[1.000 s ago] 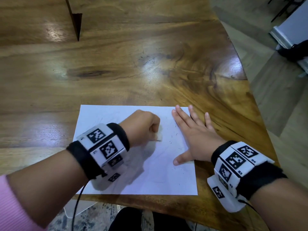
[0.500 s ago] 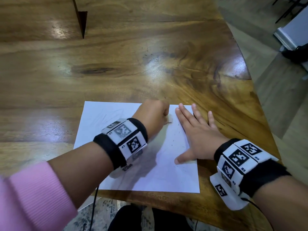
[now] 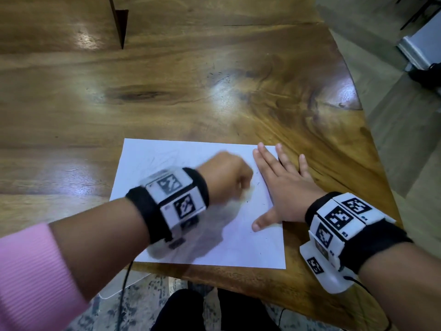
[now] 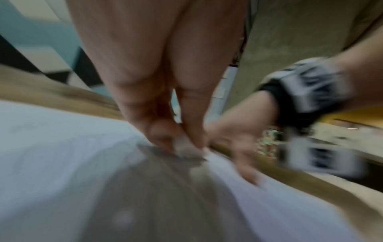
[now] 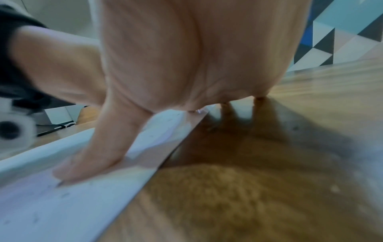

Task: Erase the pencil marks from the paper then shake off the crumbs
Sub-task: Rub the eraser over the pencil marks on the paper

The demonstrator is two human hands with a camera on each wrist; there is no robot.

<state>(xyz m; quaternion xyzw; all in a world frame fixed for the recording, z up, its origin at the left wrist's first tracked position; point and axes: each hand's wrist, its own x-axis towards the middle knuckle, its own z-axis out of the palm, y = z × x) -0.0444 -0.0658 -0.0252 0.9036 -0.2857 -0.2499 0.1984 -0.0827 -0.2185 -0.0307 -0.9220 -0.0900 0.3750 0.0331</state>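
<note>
**Eraser is travelling back down the sheet**

Half a second ago the left hand [image 3: 225, 177] was rubbing near the far edge of the paper [image 3: 250, 244]; now it is coming nearer, blurred, so the erasing is going on and dark crumbs [image 3: 259, 181] are lying beside it. The right hand [image 3: 284, 187] is pressing flat on the right edge. Only the left wrist view is showing the eraser [image 4: 186, 148], pinched between fingertips, touching the paper.
</note>
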